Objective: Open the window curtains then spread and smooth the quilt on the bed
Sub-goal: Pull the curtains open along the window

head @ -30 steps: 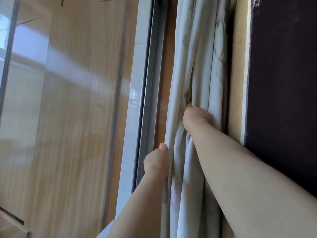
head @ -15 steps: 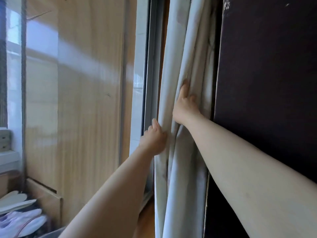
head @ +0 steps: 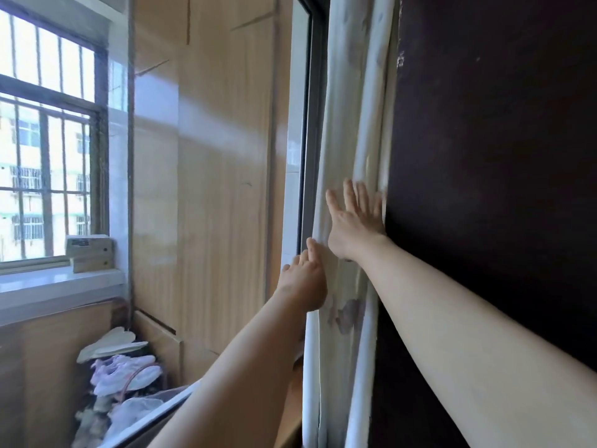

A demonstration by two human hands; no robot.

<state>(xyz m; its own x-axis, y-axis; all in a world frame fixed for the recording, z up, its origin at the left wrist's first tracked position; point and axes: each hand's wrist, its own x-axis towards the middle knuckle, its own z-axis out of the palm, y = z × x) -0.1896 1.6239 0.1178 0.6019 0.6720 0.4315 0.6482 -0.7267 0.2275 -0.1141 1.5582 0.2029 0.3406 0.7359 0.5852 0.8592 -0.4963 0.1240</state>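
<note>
Plainly, a dark wall (head: 500, 189) filled the view from one to five o'clock. Pale wooden panelling (head: 219, 189) stood from the centre toward eleven o'clock, and a barred window (head: 48, 140) took the nine o'clock side. The curtain (head: 355, 124), pale with faint prints, hung gathered into a narrow bundle of folds between the grey window frame (head: 311, 124) and the dark wall, running from twelve down to six o'clock. The right hand (head: 353, 221) lay flat against that bundle, its fingers (head: 349, 195) released, straight and spread. The left hand (head: 305, 282), at seven o'clock of the right, touched the curtain's left edge with fingers (head: 310, 250) loosely straight, grasping nothing. Pale shoes (head: 122, 373) lay piled at seven o'clock, and a small box (head: 89, 250) sat on the sill at nine.
</note>
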